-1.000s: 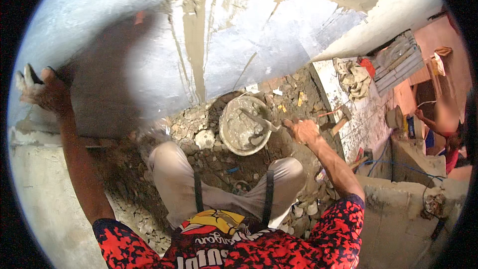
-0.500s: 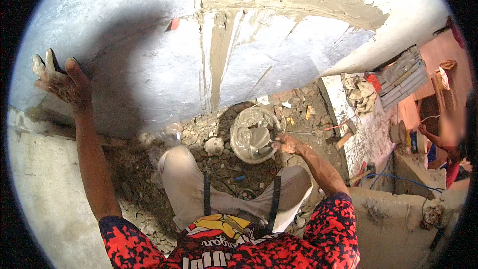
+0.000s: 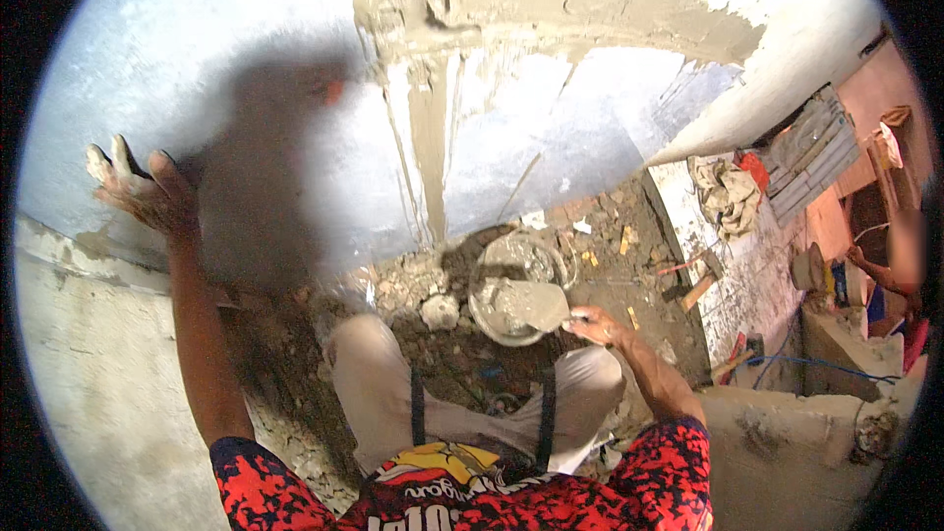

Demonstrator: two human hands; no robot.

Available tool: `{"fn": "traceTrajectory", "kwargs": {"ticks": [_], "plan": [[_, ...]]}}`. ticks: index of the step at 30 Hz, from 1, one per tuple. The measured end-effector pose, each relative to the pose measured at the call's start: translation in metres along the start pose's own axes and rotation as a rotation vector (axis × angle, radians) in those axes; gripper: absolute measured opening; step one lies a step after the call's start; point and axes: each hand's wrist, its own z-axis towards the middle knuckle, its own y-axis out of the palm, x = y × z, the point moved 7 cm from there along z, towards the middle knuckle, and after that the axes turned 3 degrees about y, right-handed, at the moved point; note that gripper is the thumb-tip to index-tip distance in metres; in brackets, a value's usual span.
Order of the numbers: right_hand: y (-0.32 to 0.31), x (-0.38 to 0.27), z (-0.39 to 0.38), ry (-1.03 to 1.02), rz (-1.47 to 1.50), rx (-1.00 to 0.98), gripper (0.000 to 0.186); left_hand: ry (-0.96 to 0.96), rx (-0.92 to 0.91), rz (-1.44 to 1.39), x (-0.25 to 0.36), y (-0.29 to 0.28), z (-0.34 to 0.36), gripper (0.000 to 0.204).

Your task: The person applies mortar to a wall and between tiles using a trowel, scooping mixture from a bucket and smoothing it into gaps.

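A: Closest?
B: Two knees point(image 3: 369, 346) in pale trousers, with two dark straps point(image 3: 418, 403) running down toward the shirt.
A: Just past the knees?
B: One bucket point(image 3: 475, 300), standing on rubble point(image 3: 440, 312).
A: Contents?
B: Wet grey mortar point(image 3: 531, 260). Over the near right part, the blade of one trowel point(image 3: 543, 306); hard to tell if touching the mortar.
A: Right grip point(image 3: 592, 325)?
B: Clenched around the trowel's handle, just beside the bucket's rim.
A: Left grip point(image 3: 147, 189)?
B: Released and bare, fingers spread, up by the wall point(image 3: 551, 118). Contact: cannot tell.
A: Farther right?
B: One hammer point(image 3: 700, 292) at the edge of a tiled slab point(image 3: 726, 320). Beyond, two cloths, one beige point(image 3: 724, 195), one red point(image 3: 755, 169), beside one corrugated sheet point(image 3: 814, 152).
A: Farthest?
B: One co-worker point(image 3: 872, 270), at the right edge.
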Motion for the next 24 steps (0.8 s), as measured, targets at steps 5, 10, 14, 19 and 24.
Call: {"fn": "traceTrajectory", "kwargs": {"ticks": [5, 10, 14, 19, 24], "plan": [[-0.004, -0.073, -0.043, 0.034, 0.253, 0.097, 0.022, 0.019, 0.022, -0.044, 0.003, -0.007, -0.012, 0.077], [-0.004, -0.164, -0.043, -0.387, 0.189, 0.164, 0.024, -0.078, 0.0, -0.222, -0.006, -0.006, -0.023, 0.076], [0.006, -0.264, -0.067, -0.577, 0.413, 0.176, 0.03, 0.106, -0.144, 0.1, 0.004, -0.011, -0.005, 0.07], [0.002, -0.366, -0.068, -0.808, 0.268, 0.651, 0.032, 0.002, -0.13, -0.049, -0.007, -0.002, -0.022, 0.053], [0.044, -0.453, -0.074, -0.926, -0.1, 1.136, 0.039, 0.142, -0.025, -0.093, 0.008, -0.014, -0.004, 0.051]]}}
